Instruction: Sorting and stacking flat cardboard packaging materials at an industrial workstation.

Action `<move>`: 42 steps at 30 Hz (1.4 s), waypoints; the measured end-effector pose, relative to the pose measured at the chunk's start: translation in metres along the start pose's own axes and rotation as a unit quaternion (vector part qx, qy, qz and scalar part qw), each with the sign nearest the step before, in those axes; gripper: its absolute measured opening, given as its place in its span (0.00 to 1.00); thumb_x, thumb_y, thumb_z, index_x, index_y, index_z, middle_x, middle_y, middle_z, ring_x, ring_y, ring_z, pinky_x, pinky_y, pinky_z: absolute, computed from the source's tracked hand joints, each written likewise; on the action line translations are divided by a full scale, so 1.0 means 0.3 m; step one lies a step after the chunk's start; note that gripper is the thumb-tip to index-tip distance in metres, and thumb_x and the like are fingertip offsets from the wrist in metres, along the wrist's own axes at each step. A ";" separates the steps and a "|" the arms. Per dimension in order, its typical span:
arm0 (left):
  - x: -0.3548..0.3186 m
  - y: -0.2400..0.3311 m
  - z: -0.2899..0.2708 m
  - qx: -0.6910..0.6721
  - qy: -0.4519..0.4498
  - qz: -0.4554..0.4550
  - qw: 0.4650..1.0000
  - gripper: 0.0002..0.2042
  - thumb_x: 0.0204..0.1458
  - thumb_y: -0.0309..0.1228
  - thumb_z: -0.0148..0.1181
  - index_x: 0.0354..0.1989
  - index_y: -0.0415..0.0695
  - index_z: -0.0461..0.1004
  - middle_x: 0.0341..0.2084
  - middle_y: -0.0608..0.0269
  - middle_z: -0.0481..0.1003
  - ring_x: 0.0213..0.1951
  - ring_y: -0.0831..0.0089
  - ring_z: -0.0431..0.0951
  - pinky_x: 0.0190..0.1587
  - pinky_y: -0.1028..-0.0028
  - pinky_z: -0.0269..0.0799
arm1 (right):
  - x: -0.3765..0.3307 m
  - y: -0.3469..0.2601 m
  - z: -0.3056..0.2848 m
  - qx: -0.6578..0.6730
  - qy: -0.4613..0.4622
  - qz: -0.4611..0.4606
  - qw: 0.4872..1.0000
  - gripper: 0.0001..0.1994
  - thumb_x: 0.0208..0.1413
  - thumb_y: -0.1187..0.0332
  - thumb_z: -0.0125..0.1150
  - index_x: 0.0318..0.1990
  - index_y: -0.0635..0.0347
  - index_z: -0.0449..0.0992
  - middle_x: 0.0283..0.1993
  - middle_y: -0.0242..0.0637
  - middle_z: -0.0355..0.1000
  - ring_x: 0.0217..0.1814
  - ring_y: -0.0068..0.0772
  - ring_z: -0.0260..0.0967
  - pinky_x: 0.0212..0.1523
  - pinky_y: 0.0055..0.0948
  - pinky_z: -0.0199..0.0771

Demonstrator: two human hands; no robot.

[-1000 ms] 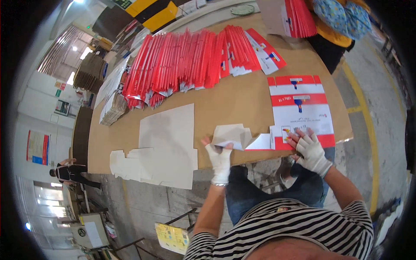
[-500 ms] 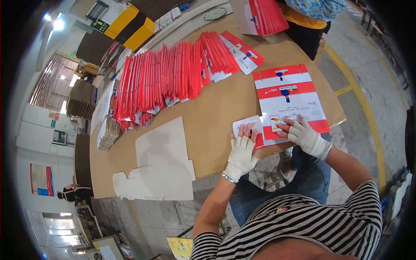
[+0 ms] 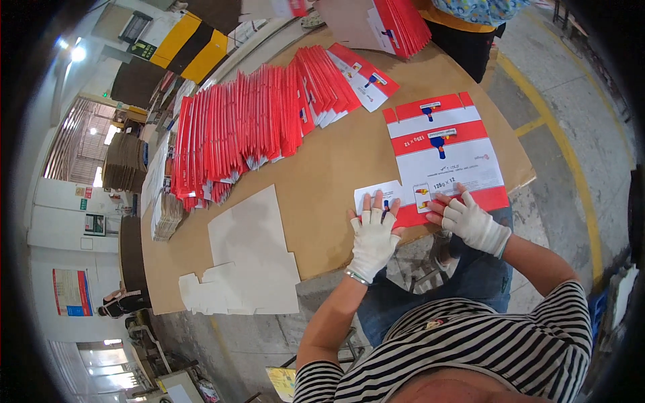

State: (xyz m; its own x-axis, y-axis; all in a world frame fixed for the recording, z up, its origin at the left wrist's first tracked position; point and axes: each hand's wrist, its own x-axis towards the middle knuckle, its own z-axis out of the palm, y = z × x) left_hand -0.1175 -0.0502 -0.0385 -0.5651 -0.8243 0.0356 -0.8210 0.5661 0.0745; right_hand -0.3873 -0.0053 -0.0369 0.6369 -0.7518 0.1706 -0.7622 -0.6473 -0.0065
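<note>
A flattened red and white carton [image 3: 445, 156] lies at the right side of the brown table, by its near edge. My left hand [image 3: 373, 236], in a white fingerless glove, rests with spread fingers on the carton's small white side flap [image 3: 368, 195]. My right hand [image 3: 470, 220], gloved the same way, lies with fingers stretched over the carton's near red and white edge. Both palms face down, and neither hand grips anything.
A long leaning row of folded red and white cartons [image 3: 242, 121] fills the far left of the table [image 3: 329, 232]. A plain pale cardboard sheet [image 3: 252, 252] lies at the left. More cartons [image 3: 400, 27] stand at the far edge, beside a person in dark trousers [image 3: 460, 50].
The white strip showing along the carton's near edge is now covered by its red edge under my right hand. A white and red carton piece has come into view at the far edge.
</note>
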 end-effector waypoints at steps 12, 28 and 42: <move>-0.001 -0.065 -0.008 -0.087 0.053 0.120 0.988 0.24 0.51 0.41 0.60 0.59 0.55 0.72 0.64 0.63 0.64 0.67 0.62 0.57 0.65 0.46 0.43 | -0.009 0.061 0.046 0.011 0.018 -0.109 0.994 0.25 0.56 0.64 0.47 0.63 0.51 0.66 0.67 0.33 0.64 0.68 0.33 0.61 0.69 0.62 0.48; 0.264 -0.069 0.049 -0.176 0.083 -0.118 0.974 0.40 0.47 0.50 0.65 0.68 0.46 0.59 0.68 0.46 0.54 0.70 0.47 0.50 0.67 0.45 0.43 | -0.032 -0.027 -0.055 0.080 0.080 0.003 0.994 0.23 0.50 0.67 0.53 0.57 0.55 0.71 0.55 0.36 0.71 0.61 0.38 0.66 0.65 0.47 0.58; -0.152 0.016 -0.091 -0.184 0.149 -0.026 0.971 0.40 0.46 0.35 0.69 0.67 0.38 0.58 0.67 0.38 0.54 0.67 0.44 0.57 0.64 0.53 0.56 | -0.395 0.394 -0.108 0.490 0.242 0.492 0.678 0.24 0.47 0.80 0.44 0.55 0.65 0.71 0.40 0.27 0.71 0.36 0.16 0.67 0.37 0.22 0.70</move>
State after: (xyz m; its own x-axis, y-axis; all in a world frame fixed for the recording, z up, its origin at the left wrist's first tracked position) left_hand -0.0934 -0.0103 -0.0125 -0.4303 -0.8499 0.3042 -0.7316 0.5257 0.4339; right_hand -0.5567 0.0115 -0.0261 -0.4170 -0.9045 -0.0890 -0.1971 0.1856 -0.9627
